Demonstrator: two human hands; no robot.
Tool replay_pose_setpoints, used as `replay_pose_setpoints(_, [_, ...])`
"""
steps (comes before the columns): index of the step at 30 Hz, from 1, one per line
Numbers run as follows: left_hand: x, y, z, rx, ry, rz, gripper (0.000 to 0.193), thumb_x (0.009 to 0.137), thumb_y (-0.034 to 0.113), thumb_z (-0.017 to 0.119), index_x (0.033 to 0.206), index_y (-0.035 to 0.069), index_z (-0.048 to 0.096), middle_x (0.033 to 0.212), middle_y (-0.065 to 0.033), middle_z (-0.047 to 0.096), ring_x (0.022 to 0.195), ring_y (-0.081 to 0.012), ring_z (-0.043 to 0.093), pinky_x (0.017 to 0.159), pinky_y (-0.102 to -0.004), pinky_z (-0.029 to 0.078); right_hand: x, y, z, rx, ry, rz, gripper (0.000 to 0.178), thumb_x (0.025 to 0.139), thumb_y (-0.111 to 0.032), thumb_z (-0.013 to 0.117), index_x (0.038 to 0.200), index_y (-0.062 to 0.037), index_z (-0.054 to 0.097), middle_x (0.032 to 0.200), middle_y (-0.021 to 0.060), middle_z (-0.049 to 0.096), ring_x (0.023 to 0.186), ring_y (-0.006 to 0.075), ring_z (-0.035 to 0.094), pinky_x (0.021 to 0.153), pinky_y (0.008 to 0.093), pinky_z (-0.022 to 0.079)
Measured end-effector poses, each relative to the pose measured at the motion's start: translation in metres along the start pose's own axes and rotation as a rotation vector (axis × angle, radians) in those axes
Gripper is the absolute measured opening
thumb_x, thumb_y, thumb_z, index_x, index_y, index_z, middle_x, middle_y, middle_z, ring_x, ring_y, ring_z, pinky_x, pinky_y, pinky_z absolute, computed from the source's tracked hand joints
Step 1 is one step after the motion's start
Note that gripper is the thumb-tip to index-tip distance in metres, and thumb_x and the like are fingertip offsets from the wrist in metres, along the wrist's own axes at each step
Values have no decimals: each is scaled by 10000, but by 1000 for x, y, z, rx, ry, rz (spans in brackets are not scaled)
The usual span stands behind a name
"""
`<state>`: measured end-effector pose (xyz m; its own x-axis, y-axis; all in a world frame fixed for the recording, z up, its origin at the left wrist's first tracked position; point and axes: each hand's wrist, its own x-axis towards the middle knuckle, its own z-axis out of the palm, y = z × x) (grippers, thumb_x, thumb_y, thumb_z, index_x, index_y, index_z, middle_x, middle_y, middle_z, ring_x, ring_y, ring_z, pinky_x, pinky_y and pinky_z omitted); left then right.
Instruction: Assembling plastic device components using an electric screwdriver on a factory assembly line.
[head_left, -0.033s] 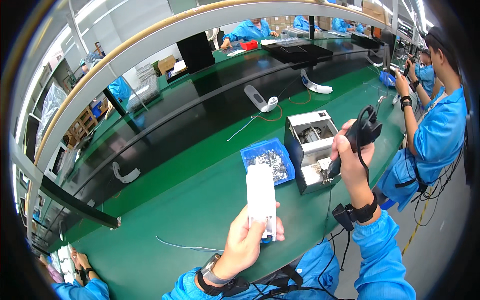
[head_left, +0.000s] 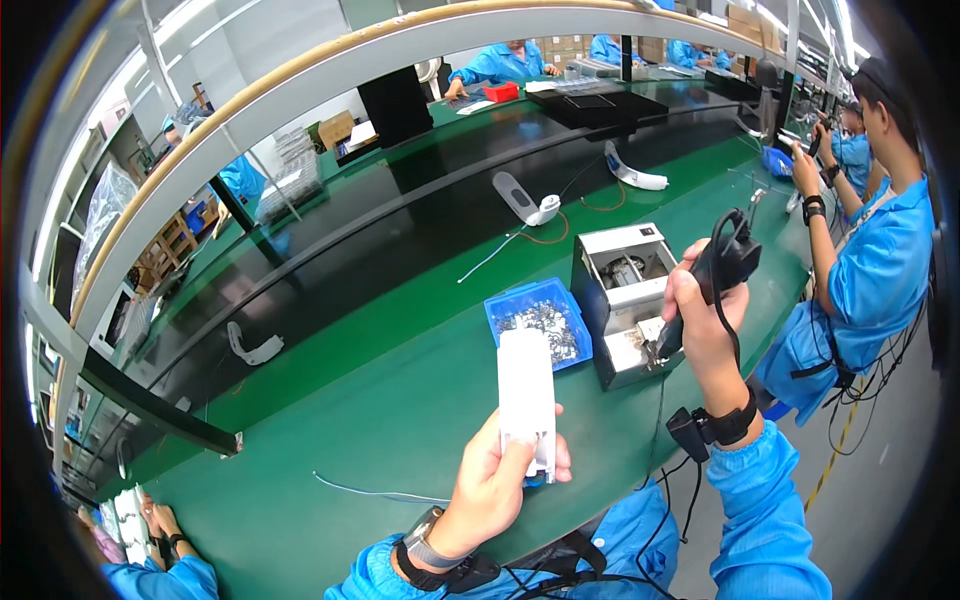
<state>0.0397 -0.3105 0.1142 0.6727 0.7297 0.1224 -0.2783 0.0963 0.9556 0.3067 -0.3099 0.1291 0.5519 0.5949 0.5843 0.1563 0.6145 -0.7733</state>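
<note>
Change: none clear, work in hand seems at the same stage | Left grip (head_left: 490, 490): clamped on white part (head_left: 526, 385), near side, over surface (head_left: 330, 420) | Right grip (head_left: 712, 315): closed round black tool (head_left: 728, 265), low end at metal box (head_left: 612, 240), contact unclear | Blue bin (head_left: 520, 294): left of box

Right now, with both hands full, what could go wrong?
The white housing in the left grip appears close to the blue bin; a bump might spill its small parts.
The black cord loops by the right grip and could snag as the black tool moves.
The thin wire lying near the left forearm might catch on the sleeve.
</note>
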Motion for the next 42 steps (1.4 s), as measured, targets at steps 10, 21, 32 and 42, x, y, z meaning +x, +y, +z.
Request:
replay_pose_setpoints(10, [3,1,-9,-64,-12,-124,328,1035,195,338,1246,-12,481,865,-105,621,738,-174,635,680,-305,531,2,-86,73,309,-347,-15,775,913,-685,391,1208,32,415,714,89,527,470,122,507,426,257,458])
replay_pose_setpoints(21, [1,2,-12,-23,-46,-71,243,1041,164,333,1171,16,474,884,-73,601,739,-144,618,688,-282,528,-24,-138,156,716,-260,148,915,850,-810,210,960,50,501,595,155,547,415,184,525,386,267,460])
replay_pose_setpoints(32, [3,10,-10,-43,-40,-137,262,1043,168,321,1209,13,453,876,-72,603,734,-145,615,686,-282,523,-22,-118,149,632,-358,125,872,860,-794,221,993,24,491,644,149,563,449,171,532,409,267,464])
replay_pose_setpoints(42, [2,11,-8,-63,-71,-136,267,1049,176,298,1214,18,437,883,-71,591,757,-132,592,707,-284,508,-22,-113,154,508,-296,45,893,840,-821,226,946,28,481,577,134,533,405,173,511,366,262,439])
